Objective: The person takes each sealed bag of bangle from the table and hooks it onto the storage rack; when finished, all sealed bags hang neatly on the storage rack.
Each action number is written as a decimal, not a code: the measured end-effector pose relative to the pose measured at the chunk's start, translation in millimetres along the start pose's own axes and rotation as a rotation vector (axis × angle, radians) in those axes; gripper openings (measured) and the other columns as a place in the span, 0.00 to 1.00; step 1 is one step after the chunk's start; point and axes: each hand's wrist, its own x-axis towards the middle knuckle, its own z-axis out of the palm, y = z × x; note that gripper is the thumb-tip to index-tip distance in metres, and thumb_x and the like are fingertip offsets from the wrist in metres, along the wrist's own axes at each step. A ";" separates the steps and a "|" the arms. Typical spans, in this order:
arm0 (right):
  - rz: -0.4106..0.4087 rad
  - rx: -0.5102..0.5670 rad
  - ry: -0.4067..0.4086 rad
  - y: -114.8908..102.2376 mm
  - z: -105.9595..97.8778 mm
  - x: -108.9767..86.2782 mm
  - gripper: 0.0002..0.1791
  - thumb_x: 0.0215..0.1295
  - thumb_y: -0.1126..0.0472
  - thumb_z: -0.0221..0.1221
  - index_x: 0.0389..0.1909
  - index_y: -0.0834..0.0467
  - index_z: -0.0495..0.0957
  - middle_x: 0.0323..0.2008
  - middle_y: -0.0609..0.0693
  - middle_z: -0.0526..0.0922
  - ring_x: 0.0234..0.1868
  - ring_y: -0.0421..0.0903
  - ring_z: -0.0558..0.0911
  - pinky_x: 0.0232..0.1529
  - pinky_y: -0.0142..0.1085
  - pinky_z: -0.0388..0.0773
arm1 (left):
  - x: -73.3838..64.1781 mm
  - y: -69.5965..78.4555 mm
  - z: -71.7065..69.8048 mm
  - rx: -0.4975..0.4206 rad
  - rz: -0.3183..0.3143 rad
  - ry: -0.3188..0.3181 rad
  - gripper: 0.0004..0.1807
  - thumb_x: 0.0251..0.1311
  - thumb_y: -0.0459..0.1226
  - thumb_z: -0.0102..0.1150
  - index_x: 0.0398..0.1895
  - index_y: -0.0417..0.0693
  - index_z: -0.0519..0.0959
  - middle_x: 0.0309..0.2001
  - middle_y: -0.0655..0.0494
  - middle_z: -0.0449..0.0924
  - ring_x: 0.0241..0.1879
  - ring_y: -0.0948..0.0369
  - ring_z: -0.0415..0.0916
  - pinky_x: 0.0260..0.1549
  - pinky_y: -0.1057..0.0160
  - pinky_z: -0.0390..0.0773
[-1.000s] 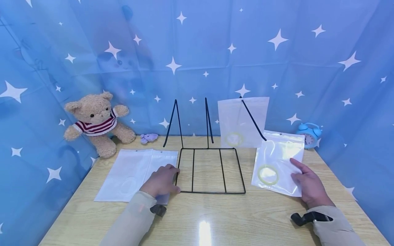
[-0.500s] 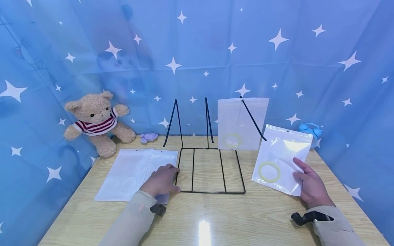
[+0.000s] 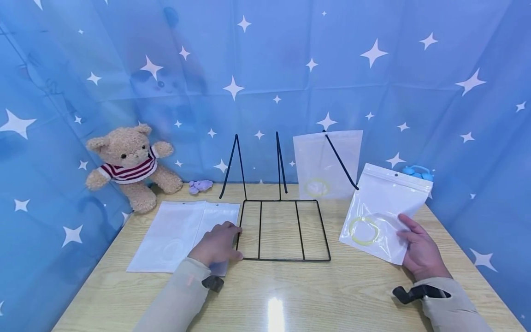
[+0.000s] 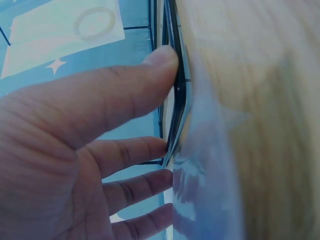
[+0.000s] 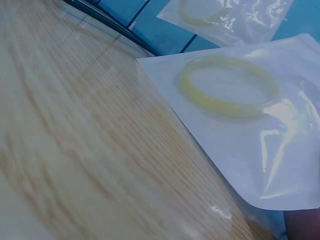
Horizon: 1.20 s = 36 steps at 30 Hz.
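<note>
In the head view, my left hand grips the near left corner of a black wire display rack. Thumb and fingertips meet its wire in the left wrist view. My right hand pinches the right edge of a white zip-lock bag with a hang hole at its top. Inside shows a yellow ring like a bangle, also seen in the right wrist view as a bangle. The bag tilts up, its lower left corner near the table. A similar bag hangs on the rack's right hook.
Two white bags lie flat on the wooden table, partly under my left forearm. A teddy bear and a small purple toy sit at the back left. Behind the held bag stands a blue alarm clock.
My right hand has tilted its bag upward and to the right, so its top covers more of the clock. The hanging bag sways slightly. My left hand has stayed on the rack.
</note>
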 end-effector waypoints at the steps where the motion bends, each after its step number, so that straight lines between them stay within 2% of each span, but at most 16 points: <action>1: -0.007 0.008 -0.011 -0.2 0.1 0.0 0.30 0.76 0.78 0.48 0.65 0.46 0.82 0.62 0.34 0.71 0.53 0.33 0.83 0.53 0.30 0.83 | -0.1 0.0 0.0 0.000 0.001 0.000 0.42 0.53 0.48 0.80 0.72 0.49 0.76 0.71 0.45 0.73 0.68 0.43 0.71 0.63 0.34 0.73; 5: -0.032 0.054 -0.060 -0.4 0.6 -0.3 0.30 0.75 0.80 0.46 0.61 0.50 0.84 0.58 0.35 0.80 0.54 0.35 0.85 0.53 0.32 0.84 | -0.6 0.9 -0.7 0.000 0.002 -0.001 0.42 0.53 0.48 0.80 0.73 0.48 0.76 0.70 0.45 0.73 0.68 0.43 0.71 0.62 0.34 0.73; 8: -0.052 0.064 -0.092 0.3 1.1 -0.4 0.29 0.75 0.81 0.44 0.57 0.52 0.86 0.56 0.37 0.84 0.54 0.36 0.85 0.53 0.32 0.84 | -1.5 2.0 -1.5 0.000 0.003 -0.002 0.42 0.53 0.48 0.80 0.73 0.48 0.76 0.70 0.45 0.73 0.68 0.43 0.71 0.62 0.34 0.73; 17: -0.080 -0.038 -0.205 4.8 2.4 0.5 0.28 0.75 0.81 0.41 0.49 0.54 0.87 0.54 0.41 0.84 0.54 0.39 0.84 0.53 0.34 0.84 | -2.2 2.0 -2.2 0.001 0.007 -0.004 0.42 0.53 0.48 0.80 0.73 0.48 0.76 0.70 0.45 0.73 0.68 0.42 0.71 0.62 0.34 0.74; 26: -0.030 -0.152 -0.296 5.3 2.5 0.1 0.27 0.78 0.78 0.43 0.51 0.51 0.87 0.57 0.39 0.82 0.55 0.38 0.83 0.54 0.33 0.83 | -1.3 1.5 -2.0 0.001 0.001 -0.007 0.42 0.54 0.48 0.80 0.73 0.48 0.76 0.71 0.45 0.73 0.68 0.43 0.71 0.62 0.35 0.74; 36: 0.039 -0.215 -0.365 6.6 4.3 0.1 0.28 0.79 0.77 0.44 0.57 0.50 0.86 0.59 0.36 0.81 0.55 0.40 0.86 0.52 0.37 0.86 | -1.9 1.9 -2.3 -0.009 -0.006 -0.010 0.42 0.53 0.48 0.80 0.73 0.49 0.76 0.71 0.46 0.72 0.68 0.44 0.71 0.62 0.35 0.74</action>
